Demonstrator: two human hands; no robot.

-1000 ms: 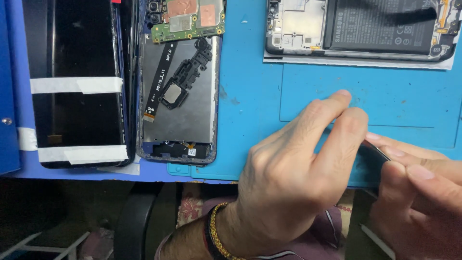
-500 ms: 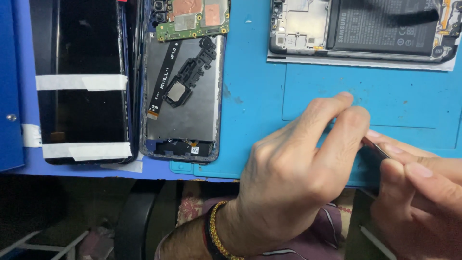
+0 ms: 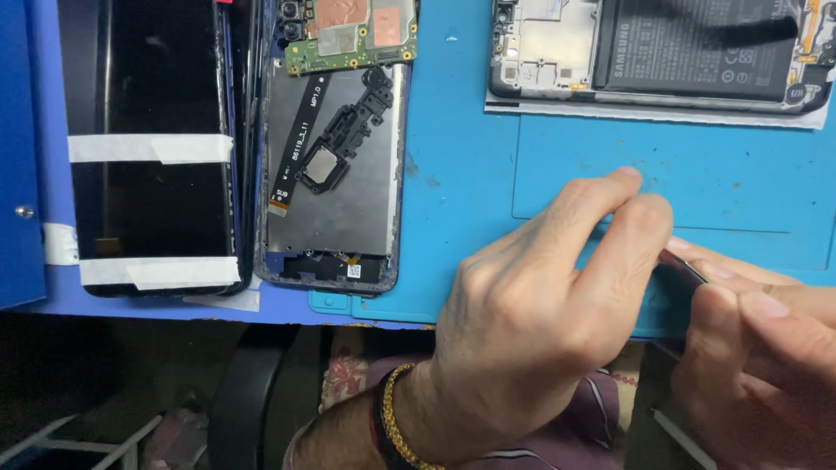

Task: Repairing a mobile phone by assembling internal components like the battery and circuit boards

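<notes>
Hands barely shifted since earlier frame. Left hand point(image 3: 531, 322) and right hand point(image 3: 758, 348) together, pinching thin dark phone part point(image 3: 684, 268) at front edge of blue repair mat point(image 3: 461, 130). Risk: too much pinch force, part cracks or slips off edge.

On the blue mat point(image 3: 453, 104), far left, lies a taped black screen panel point(image 3: 148, 130); beside it an opened phone frame point(image 3: 335, 191); far right, another opened phone point(image 3: 662, 48).
</notes>
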